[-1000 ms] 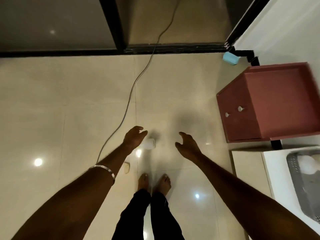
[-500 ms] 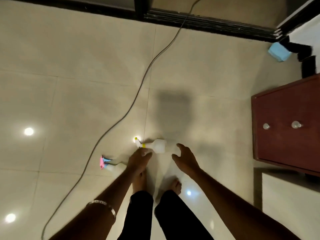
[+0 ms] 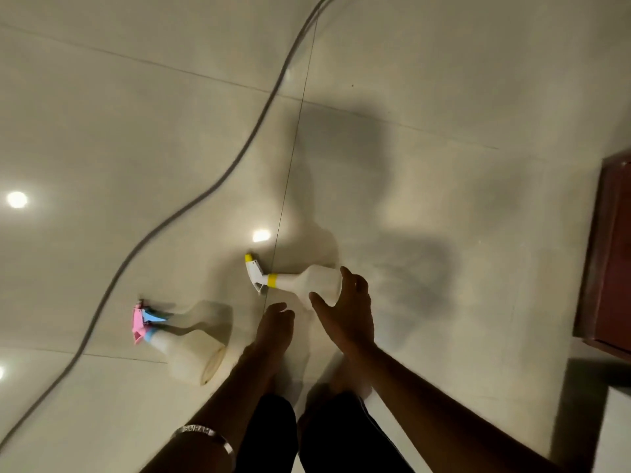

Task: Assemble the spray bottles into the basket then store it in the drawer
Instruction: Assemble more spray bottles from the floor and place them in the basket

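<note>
Two white spray bottles lie on their sides on the tiled floor. The one with a yellow collar and nozzle [image 3: 300, 280] is just ahead of my hands. My right hand [image 3: 345, 308] hovers over its base end with fingers spread, holding nothing. My left hand [image 3: 273, 331] is slightly below the bottle, fingers loosely curled and empty. A second bottle with a pink and blue trigger head [image 3: 181, 339] lies to the left of my left hand. The basket is out of view.
A grey cable [image 3: 191, 203] snakes across the floor from the top to the lower left. The red-brown drawer cabinet [image 3: 611, 268] stands at the right edge. My bare feet and dark trouser legs are directly below my hands.
The view has dropped closer to the floor. Both hands have moved down toward the yellow-collared bottle, the right one now reaching its base. The pink-headed bottle has come fully into view.
</note>
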Action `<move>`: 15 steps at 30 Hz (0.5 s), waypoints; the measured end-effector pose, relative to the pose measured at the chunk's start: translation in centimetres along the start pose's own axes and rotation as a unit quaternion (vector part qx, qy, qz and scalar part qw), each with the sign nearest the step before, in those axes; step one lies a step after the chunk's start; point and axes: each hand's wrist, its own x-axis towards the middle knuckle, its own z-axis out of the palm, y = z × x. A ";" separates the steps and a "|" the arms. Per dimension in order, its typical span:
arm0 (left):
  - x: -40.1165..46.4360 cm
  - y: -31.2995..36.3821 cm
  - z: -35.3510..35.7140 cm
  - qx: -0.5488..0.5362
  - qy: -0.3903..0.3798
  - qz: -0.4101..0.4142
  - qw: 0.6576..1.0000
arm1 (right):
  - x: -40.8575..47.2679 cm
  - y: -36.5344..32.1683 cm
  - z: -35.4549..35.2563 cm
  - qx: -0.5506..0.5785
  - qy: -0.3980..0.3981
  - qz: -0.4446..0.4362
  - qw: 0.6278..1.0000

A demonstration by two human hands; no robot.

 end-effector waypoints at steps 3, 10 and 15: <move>1.8 -0.9 0.9 -0.094 0.014 -0.025 0.995 | 1.0 0.4 1.9 -0.043 0.038 0.000 0.998; 3.9 -0.7 2.1 -0.259 -0.030 -0.040 0.964 | 3.0 0.9 3.5 0.000 0.051 -0.017 0.999; 3.4 -0.2 1.7 -0.339 -0.068 -0.055 0.937 | 3.9 1.3 2.2 0.103 0.002 -0.005 0.995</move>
